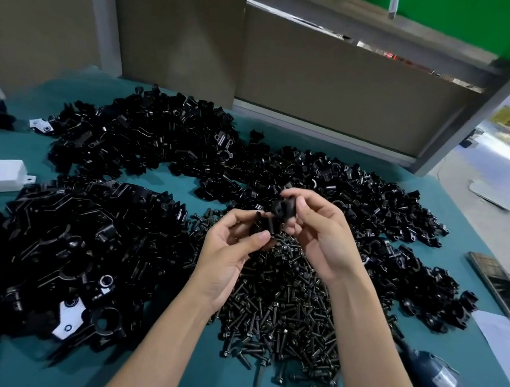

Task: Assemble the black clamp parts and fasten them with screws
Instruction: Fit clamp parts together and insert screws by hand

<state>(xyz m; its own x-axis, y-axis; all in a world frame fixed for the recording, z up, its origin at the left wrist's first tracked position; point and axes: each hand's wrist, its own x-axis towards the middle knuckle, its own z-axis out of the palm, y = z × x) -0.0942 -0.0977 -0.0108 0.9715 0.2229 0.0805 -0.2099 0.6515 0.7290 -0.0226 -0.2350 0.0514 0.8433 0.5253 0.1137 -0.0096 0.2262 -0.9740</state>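
In two hands [227,252] [320,239], two clamp parts [264,225] [283,208].

Both hands [274,241] pinch black clamp parts [276,216] above screws [280,313].

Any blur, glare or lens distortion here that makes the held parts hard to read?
Head view: wide-angle bending tilts the grey window frame; glossy black clamp parts held by left hand and right hand merge into one dark shape; glare whitens pile pieces at left.
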